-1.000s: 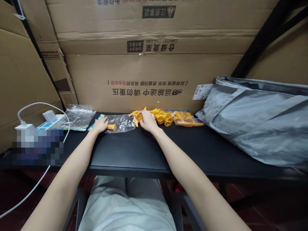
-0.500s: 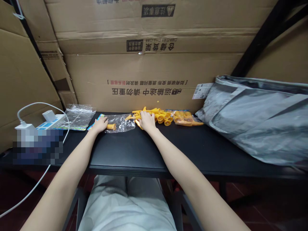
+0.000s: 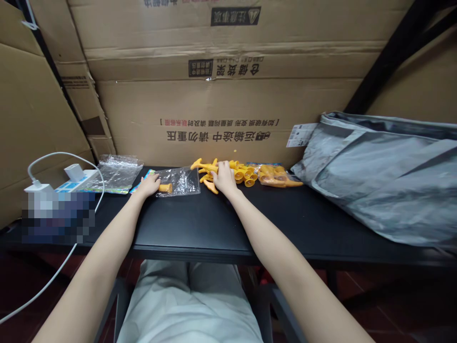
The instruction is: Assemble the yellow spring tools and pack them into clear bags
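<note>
My left hand (image 3: 150, 185) lies palm down with fingers spread on a clear plastic bag (image 3: 185, 181) that has a colourful card end. An orange flared plastic piece (image 3: 165, 187) shows in the bag beside that hand. My right hand (image 3: 225, 178) is closed around a yellow plastic piece (image 3: 196, 163) whose curved tip sticks out to the left. Around and beneath it lies a pile of yellow plastic pieces (image 3: 249, 177) with cup-shaped ends. One orange-yellow tip (image 3: 211, 186) points toward me below the right hand.
Right of the pile lies a filled clear packet (image 3: 273, 176) of orange pieces. Empty-looking plastic bags (image 3: 117, 172), a white power strip (image 3: 80, 180) and a charger cable (image 3: 64, 153) are at left. A large grey bag (image 3: 378, 186) fills the right. Cardboard (image 3: 214, 100) stands behind the black table (image 3: 193, 226).
My right hand has shifted slightly right and drawn in, and a yellow piece now sticks up left of it. My left hand stays on the bag.
</note>
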Motion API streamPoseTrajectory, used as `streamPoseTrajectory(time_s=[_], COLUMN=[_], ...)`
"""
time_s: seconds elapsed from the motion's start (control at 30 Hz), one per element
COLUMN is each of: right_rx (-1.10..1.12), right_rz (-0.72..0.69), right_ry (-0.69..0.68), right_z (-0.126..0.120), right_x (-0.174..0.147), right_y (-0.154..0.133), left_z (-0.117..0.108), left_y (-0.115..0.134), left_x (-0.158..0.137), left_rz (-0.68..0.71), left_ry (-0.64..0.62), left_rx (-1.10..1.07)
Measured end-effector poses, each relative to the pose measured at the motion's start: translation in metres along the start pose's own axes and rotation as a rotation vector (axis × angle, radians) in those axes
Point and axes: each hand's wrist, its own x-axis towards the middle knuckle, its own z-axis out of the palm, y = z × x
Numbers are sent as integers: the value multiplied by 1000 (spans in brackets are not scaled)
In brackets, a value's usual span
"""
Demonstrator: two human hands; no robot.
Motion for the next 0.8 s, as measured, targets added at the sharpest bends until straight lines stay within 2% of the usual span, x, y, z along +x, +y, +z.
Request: streamPoseTrajectory(time_s=[0.13,0.23,0.33,0.43,0.5,0.57,0.8], right_rx=[149,254,319,340,334,326,391], right_rz=[67,83,70,28,4,-5,66], right_ry=[73,72,-21,-186,-288,-335,-303], right_z=[-15,-31,-47,-56,-55,-48,-6], right_x=[10,18,20,17,13,10,-3], right_y=[6,6,5,4,2,-2,-29], left_z=[-1,-2,-3,-3,-3,-3,-2], left_y=[-2,-2,-2,-1,-2,-2,-6], left_x=[0,0,0,0,0,1,4], left_rz=[-5,-2,-7,-9,-10,-4,32], left_ry=[6,-12,-36,-39,-38,-41,-83], left_rx=[19,49,74,93,105,114,98])
